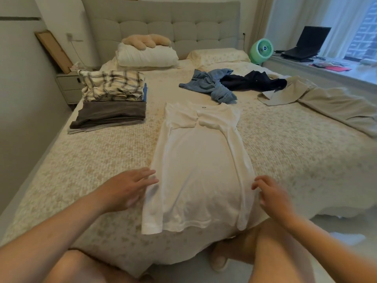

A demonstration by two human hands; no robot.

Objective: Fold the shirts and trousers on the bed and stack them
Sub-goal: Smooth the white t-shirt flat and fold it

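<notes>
A white shirt [195, 160] lies flat along the middle of the bed [285, 150], both sleeves folded in across its chest and its hem at the near edge. My left hand [126, 188] is open at the shirt's left edge, fingertips touching the cloth. At the shirt's right edge my right hand [271, 193] hovers with curled, parted fingers and holds nothing. A stack of folded clothes [110, 99], plaid on top and dark grey below, sits at the left. Unfolded blue jeans [212, 84], a dark navy garment [253, 81] and beige trousers [318, 99] lie at the far right.
Two pillows [146, 56] and a plush toy [146, 40] rest by the headboard. A nightstand [68, 88] stands at the left. A green fan [262, 50] and a laptop [306, 43] sit by the window at the right. My knees are at the bed's near edge.
</notes>
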